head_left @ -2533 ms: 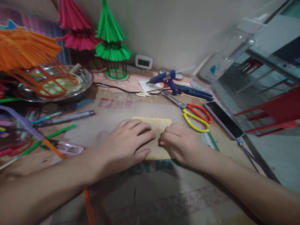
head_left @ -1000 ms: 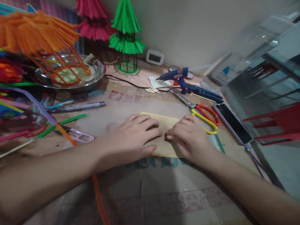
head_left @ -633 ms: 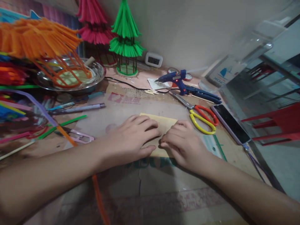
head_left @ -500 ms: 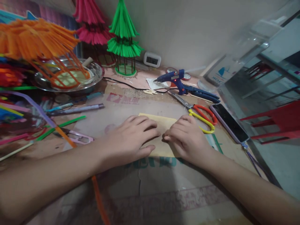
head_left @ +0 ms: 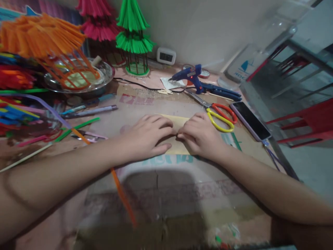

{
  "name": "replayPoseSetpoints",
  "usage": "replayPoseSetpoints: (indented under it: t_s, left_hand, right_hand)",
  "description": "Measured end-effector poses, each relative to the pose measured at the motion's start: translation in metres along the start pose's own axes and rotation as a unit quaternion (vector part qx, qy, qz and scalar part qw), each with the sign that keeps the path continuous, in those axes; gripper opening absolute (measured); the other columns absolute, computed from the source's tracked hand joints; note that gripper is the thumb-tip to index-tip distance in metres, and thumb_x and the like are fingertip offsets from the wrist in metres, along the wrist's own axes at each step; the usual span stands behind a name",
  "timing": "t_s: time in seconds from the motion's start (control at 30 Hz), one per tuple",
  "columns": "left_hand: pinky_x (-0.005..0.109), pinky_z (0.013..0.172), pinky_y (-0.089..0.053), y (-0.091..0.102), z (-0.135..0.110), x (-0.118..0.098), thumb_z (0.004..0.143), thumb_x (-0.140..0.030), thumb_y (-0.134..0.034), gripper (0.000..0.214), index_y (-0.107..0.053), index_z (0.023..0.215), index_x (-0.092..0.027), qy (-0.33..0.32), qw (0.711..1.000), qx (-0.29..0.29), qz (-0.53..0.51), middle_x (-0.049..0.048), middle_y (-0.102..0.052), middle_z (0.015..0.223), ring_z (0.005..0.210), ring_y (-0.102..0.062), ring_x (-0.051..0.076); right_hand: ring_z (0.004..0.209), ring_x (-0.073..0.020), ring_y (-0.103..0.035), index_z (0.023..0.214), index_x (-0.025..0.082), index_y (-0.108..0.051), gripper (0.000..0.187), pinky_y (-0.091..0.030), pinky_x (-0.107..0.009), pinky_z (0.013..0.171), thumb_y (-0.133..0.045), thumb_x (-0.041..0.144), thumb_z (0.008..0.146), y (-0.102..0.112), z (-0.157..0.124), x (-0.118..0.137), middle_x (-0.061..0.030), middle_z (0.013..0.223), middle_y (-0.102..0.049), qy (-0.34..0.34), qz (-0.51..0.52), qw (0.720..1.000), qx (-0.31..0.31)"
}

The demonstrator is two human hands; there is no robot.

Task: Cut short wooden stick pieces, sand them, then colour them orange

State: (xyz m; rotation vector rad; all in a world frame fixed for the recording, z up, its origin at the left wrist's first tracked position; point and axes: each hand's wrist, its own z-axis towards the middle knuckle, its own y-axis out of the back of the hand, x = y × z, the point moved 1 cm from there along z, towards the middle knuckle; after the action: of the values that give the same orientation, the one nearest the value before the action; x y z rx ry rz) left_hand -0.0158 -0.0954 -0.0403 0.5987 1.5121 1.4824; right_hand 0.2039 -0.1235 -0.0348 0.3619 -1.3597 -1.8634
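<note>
A pale yellow sheet [head_left: 179,148] lies flat on the work surface under both hands. My left hand [head_left: 153,135] rests palm down over its left part, thumb apart from the fingers, which are stretched toward the middle. From the other side, my right hand [head_left: 199,133] presses on the sheet with its fingers curled and drawn together. Its fingertips meet or nearly meet those of my left hand. Whatever lies between the right fingertips, if anything, is hidden. Scissors [head_left: 220,119] with red and yellow handles lie just beyond my right hand.
Behind the hands are a blue glue gun [head_left: 189,76], pliers [head_left: 221,91] and a small clock [head_left: 166,55]. A phone [head_left: 250,119] lies at the right edge. Pipe-cleaner towers, one green [head_left: 134,41], and an orange-roofed one [head_left: 44,36] stand left, near a metal bowl [head_left: 106,78] and pens [head_left: 96,110].
The view has shifted, so the table sits higher in the picture. My right fingertips have come closer to my left ones over the sheet.
</note>
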Motion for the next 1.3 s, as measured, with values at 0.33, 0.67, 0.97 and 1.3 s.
replayPoseSetpoints:
  t_s: [0.33,0.67,0.97,1.3]
  left_hand:
    - [0.048,0.107,-0.04,0.0022,0.0048,-0.0005,0.093,-0.043,-0.051,0.043,-0.061,0.125,-0.015,0.01,1.0,0.008,-0.001,0.0135,-0.062,0.13,0.124,-0.054,0.032]
    - [0.048,0.107,-0.04,0.0008,0.0028,0.0013,0.094,-0.043,-0.053,0.04,-0.062,0.122,-0.016,0.007,1.0,0.001,-0.016,0.0129,-0.062,0.131,0.125,-0.053,0.032]
    - [0.047,0.107,-0.041,0.0001,0.0005,-0.0009,0.094,-0.041,-0.056,0.04,-0.062,0.123,-0.015,0.007,1.0,-0.007,-0.01,0.013,-0.062,0.129,0.124,-0.054,0.031]
    - [0.047,0.107,-0.041,-0.0009,0.0001,-0.0004,0.093,-0.041,-0.059,0.04,-0.062,0.123,-0.015,0.011,1.0,-0.011,-0.012,0.0118,-0.062,0.129,0.124,-0.054,0.03]
  right_hand:
    - [0.076,-0.021,-0.059,0.08,0.019,-0.066,0.021,-0.036,-0.039,0.084,-0.054,0.025,0.096,-0.0058,-0.0008,-0.0087,-0.004,0.076,-0.07,-0.019,-0.003,1.0,-0.008]
    - [0.077,-0.0206,-0.059,0.082,0.019,-0.065,0.021,-0.037,-0.039,0.085,-0.052,0.023,0.098,-0.0004,-0.0005,0.0008,-0.0042,0.078,-0.071,0.005,0.006,1.0,0.013]
    - [0.077,-0.02,-0.059,0.08,0.018,-0.066,0.019,-0.038,-0.038,0.084,-0.057,0.021,0.096,0.0005,0.0004,-0.004,-0.0028,0.075,-0.07,0.001,0.032,0.999,-0.001]
    - [0.075,-0.0205,-0.058,0.079,0.018,-0.068,0.019,-0.039,-0.039,0.083,-0.059,0.022,0.095,-0.0001,-0.0007,-0.0014,-0.0031,0.072,-0.069,-0.011,0.041,0.999,-0.011]
